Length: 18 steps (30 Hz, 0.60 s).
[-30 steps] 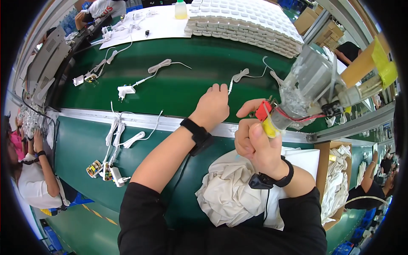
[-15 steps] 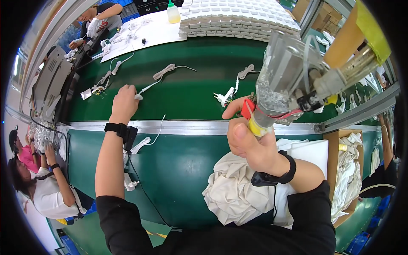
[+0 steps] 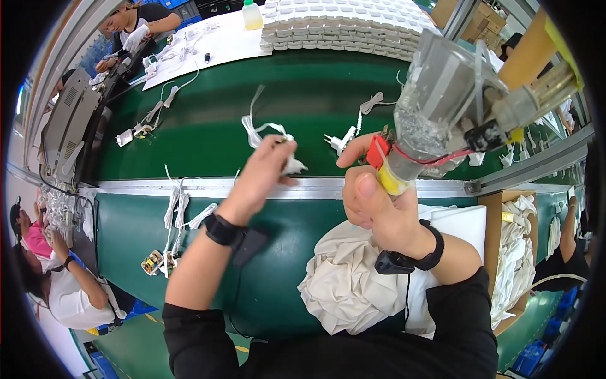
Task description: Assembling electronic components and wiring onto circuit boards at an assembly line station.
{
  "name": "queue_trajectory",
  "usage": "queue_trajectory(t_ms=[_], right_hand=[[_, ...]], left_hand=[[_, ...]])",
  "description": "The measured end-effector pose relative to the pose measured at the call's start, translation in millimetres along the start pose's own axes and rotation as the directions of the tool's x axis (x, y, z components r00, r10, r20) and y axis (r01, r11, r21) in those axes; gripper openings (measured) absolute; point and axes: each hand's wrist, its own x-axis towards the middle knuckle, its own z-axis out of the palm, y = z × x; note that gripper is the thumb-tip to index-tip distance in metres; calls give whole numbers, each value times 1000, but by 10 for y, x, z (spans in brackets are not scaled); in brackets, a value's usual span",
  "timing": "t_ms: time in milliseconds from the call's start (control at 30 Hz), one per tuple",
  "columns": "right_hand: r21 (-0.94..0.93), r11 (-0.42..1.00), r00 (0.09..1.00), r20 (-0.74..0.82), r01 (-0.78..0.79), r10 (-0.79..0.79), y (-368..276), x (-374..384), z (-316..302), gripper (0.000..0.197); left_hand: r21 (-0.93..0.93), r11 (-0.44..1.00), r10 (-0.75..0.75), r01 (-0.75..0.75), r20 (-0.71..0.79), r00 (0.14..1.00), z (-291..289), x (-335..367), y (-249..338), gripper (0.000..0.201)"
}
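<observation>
My left hand (image 3: pixel 262 174) is closed around a white power adapter (image 3: pixel 293 166) above the green belt, near its metal edge rail. The adapter's bundled white cable (image 3: pixel 252 132) trails up and away from the fingers. My right hand (image 3: pixel 385 196) grips the lower end of a hanging tool (image 3: pixel 429 107) wrapped in clear film, with a red part (image 3: pixel 379 151) and yellow tape (image 3: pixel 392 182) beside the fingers. Just left of that tool, a white plug adapter (image 3: pixel 341 140) with a coiled cable lies on the belt.
Open adapters with circuit boards (image 3: pixel 153 261) lie on the near table at left; another adapter (image 3: pixel 125 136) is on the belt. Stacked white trays (image 3: pixel 341 28) and a bottle (image 3: pixel 252 16) stand behind. Crumpled cream cloth (image 3: pixel 347 281) lies before me; a carton (image 3: pixel 492 252) is right. Other people sit left.
My left hand has moved right along the belt, bringing the adapter and its cable from the left toward the tool. My right hand stays on the tool, almost unmoved.
</observation>
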Motion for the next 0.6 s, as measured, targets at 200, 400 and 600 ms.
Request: queue_trajectory(t_ms=[200, 400, 600], right_hand=[[-25, 1000, 999, -35, -2, 1, -45, 59, -59, 47], [-91, 994, 995, -77, 57, -65, 10, 119, -139, 47], [-94, 993, 996, -62, 65, -71, 91, 135, -181, 42]], left_hand=[[-156, 975, -125, 155, 184, 975, 572, -503, -271, 35], [-485, 794, -70, 366, 526, 848, 774, -742, -528, 40], [-457, 847, 48, 273, 577, 816, 745, -708, -609, 39]])
